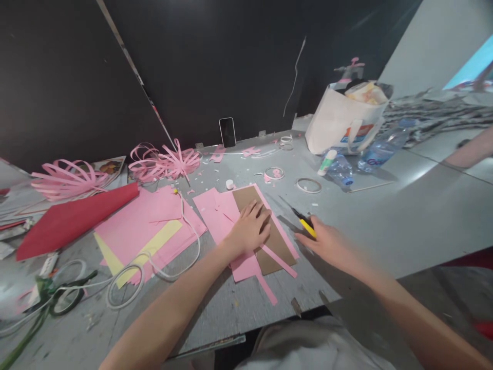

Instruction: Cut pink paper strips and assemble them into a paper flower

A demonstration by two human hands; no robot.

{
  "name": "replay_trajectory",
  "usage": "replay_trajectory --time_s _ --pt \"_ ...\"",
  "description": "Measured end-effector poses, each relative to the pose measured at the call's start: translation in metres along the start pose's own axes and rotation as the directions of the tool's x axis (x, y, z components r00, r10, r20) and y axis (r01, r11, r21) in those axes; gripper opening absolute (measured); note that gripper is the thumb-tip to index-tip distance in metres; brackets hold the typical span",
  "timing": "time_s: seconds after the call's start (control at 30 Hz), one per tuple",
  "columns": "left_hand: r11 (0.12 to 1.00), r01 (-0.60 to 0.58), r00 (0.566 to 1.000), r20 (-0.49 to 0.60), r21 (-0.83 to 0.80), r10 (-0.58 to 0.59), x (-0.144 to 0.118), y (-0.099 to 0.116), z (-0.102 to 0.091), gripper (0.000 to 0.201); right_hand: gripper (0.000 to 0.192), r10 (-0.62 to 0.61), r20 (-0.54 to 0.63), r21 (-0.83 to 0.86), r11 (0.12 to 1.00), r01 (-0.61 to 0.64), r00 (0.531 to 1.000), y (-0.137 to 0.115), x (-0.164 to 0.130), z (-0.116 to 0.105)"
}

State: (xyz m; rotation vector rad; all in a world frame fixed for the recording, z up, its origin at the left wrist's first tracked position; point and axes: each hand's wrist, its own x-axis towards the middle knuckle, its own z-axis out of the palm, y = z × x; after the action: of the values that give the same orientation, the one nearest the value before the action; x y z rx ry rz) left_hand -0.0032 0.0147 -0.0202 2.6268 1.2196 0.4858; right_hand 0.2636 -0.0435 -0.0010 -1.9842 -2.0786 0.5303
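My left hand (250, 228) lies with fingers spread on a brown cardboard piece (278, 250), pressing it onto pink paper (217, 218). A narrow pink edge of paper shows along the cardboard's right side. Two cut pink strips (278, 260) stick out below my palm toward the table's front edge. In my right hand (327, 241) is a utility knife (307, 225) with a yellow and black handle. Its thin blade points up and left, just right of the cardboard and apart from it.
Pink paper-strip bundles (185, 160), a red sheet (77, 218), stacked pink paper (134, 210) and a white cable (198, 252) lie left. A phone (227, 132) leans on the black wall. Tape rings (308, 185), bottles (385, 149) and a white bag (342, 115) stand right. Another person's arm (472, 149) shows far right.
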Motion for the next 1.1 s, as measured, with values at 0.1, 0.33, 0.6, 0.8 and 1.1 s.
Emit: replay_trajectory --time_s 0.1,0.33,0.6,0.8,1.1 --pt "1.000 0.004 1.000 -0.010 -0.007 -0.004 0.000 0.000 0.001 0.047 0.040 0.019 -0.011 -0.020 1.000 -0.019 1.000 -0.001 -0.001 0.001" --pt "1.000 -0.007 1.000 -0.004 0.016 0.007 0.000 -0.001 0.001 0.048 0.050 0.044 0.043 -0.078 0.996 -0.041 0.998 -0.010 0.000 -0.002" --pt "0.999 -0.038 0.999 -0.028 0.002 0.038 -0.001 -0.006 0.003 0.045 0.029 0.048 0.079 0.111 0.992 -0.056 0.996 -0.017 -0.004 -0.015" --pt "0.999 -0.038 0.999 -0.025 -0.002 0.038 0.000 -0.007 0.004 0.046 0.021 0.018 0.023 0.083 0.996 -0.020 1.000 -0.027 0.002 -0.016" --pt "0.999 -0.040 0.999 -0.025 0.000 0.040 0.000 -0.011 0.008 0.047 0.017 0.009 -0.021 0.016 1.000 -0.009 1.000 -0.034 0.004 -0.002"
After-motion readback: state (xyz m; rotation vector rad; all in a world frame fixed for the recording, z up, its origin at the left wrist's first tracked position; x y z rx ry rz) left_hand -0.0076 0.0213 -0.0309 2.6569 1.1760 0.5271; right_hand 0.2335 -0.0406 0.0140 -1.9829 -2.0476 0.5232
